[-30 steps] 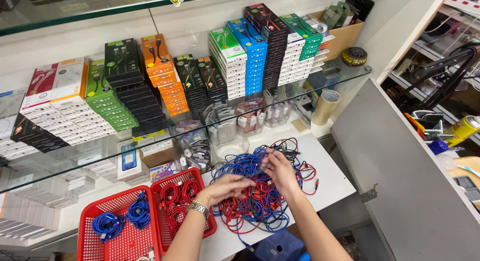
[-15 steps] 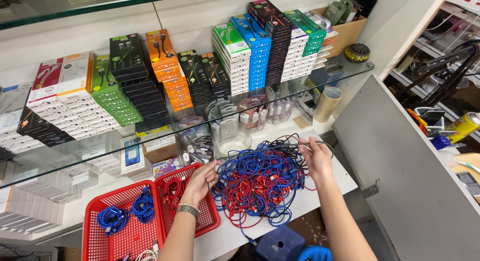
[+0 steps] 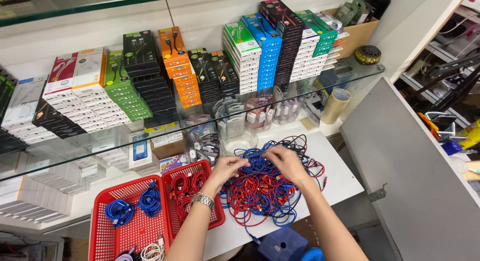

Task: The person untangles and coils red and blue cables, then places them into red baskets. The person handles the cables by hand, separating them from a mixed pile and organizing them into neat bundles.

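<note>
Cable heap: tangled pile of red and blue cables [image 3: 267, 186] spread on the white counter [image 3: 340, 183], low and just right of centre in the view.
Left hand: left hand [image 3: 227, 168] at the pile's 9 o'clock edge, fingers curled down into the strands; whether they pinch a single cable cannot be told. Metal wristwatch [image 3: 202, 199] on the wrist.
Right hand: right hand [image 3: 286, 163] on top of the heap near its 12 o'clock side, fingers bent and pressed among blue strands – grip on any one strand cannot be told.
Hands together: close to each other, fingertips nearly meeting over the pile's upper middle.
Red basket, near: red mesh basket [image 3: 216, 218] just beside the heap at 9 o'clock, holding coiled red cables [image 3: 185, 188].
Red basket, far: second red basket [image 3: 100, 238] touching the first on its 9 o'clock side, with coiled blue cables [image 3: 135, 206] and a white coil [image 3: 152, 251] at its 6 o'clock end.
Blue object: blue block-shaped thing [image 3: 282, 243] at 6 o'clock from the heap, below the counter edge.
Shelf above: glass shelf [image 3: 367, 71] at 12 o'clock – stacked boxes [image 3: 260, 46] in green, blue, orange, black and white.
Tape: tape roll [image 3: 335, 106] at 2 o'clock from the pile.
</note>
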